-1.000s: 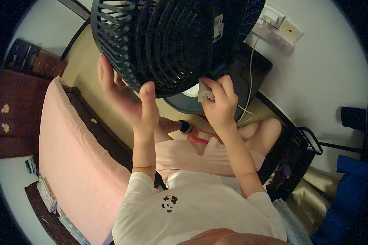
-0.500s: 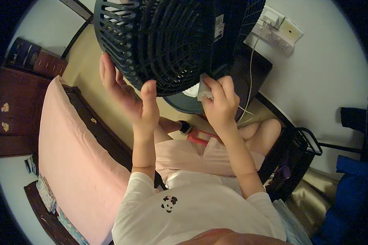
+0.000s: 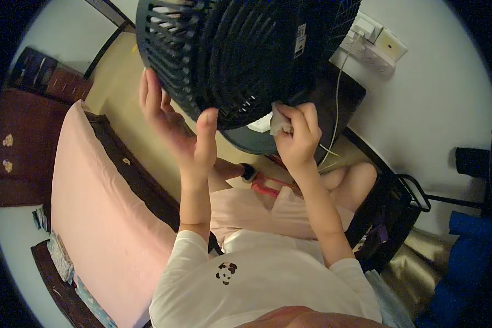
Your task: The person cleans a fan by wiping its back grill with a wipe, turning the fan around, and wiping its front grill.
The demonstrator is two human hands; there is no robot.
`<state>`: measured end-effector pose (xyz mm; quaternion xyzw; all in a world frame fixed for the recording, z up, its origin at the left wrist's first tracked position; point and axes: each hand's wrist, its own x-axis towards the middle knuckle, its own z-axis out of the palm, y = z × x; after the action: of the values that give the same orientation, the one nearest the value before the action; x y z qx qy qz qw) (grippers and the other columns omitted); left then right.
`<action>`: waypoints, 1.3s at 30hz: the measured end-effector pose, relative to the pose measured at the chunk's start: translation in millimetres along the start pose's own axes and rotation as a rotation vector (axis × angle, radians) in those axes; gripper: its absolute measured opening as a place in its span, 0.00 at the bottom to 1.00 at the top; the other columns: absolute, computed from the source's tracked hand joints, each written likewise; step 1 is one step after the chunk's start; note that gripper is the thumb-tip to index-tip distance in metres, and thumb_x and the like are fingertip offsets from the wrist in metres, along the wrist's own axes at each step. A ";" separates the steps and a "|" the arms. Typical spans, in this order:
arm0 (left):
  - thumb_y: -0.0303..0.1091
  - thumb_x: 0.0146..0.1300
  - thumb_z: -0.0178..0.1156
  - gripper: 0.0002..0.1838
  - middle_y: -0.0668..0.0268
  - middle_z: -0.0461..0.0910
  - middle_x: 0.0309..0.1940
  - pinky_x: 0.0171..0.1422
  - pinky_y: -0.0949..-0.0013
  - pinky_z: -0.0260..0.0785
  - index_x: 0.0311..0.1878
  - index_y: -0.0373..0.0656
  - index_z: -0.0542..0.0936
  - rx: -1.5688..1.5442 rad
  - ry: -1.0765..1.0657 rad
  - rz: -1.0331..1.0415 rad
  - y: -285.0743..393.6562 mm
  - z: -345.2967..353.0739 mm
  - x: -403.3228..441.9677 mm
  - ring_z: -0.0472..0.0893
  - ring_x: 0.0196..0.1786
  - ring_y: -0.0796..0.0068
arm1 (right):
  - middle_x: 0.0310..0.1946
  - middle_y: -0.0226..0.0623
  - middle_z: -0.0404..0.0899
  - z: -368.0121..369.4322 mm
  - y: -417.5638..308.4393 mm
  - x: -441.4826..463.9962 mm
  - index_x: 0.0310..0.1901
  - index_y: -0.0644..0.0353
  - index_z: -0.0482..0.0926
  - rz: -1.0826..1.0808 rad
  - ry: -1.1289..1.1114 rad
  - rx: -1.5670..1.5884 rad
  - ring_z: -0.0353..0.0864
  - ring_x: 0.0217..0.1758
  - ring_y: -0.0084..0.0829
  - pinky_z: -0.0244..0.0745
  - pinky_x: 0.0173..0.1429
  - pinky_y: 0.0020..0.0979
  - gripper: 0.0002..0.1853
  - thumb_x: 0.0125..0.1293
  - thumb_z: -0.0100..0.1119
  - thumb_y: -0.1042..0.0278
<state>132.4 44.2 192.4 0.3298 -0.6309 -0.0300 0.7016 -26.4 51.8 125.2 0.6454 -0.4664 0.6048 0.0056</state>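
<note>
A black electric fan (image 3: 224,60) fills the top of the view, its slotted rear grille toward me and a white label on its dark housing. My left hand (image 3: 177,128) cradles the grille's lower left edge, fingers stretched along the rim and thumb at the bottom. In my right hand (image 3: 298,134) a crumpled whitish wipe (image 3: 280,120) is pinched, touching the fan's underside near the centre of the housing. Below the grille shows part of a round dark base (image 3: 251,143) with something white on it. The fan's front is hidden.
A bed with a pink sheet (image 3: 104,218) lies to the left. On the right wall are a power strip (image 3: 366,57) and a white cable (image 3: 338,90) hanging beside a dark low table (image 3: 344,93). A black rack (image 3: 391,218) stands by my right side.
The fan has shifted slightly right in view and its grille is turned a little. Both hands have moved slightly with it, the left still at the rim and the wipe still against the housing.
</note>
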 end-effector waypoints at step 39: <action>0.44 0.51 0.67 0.44 0.51 0.52 0.64 0.65 0.61 0.54 0.64 0.35 0.55 -0.024 0.000 -0.025 -2.0 -2.1 2.9 0.59 0.65 0.60 | 0.33 0.39 0.73 -2.6 -5.1 8.5 0.38 0.58 0.78 -0.007 -0.029 0.008 0.76 0.31 0.42 0.73 0.33 0.35 0.19 0.40 0.59 0.83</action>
<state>135.6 42.2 193.9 0.3293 -0.6263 -0.0461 0.7052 -26.7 51.1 135.4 0.6556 -0.4619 0.5973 -0.0016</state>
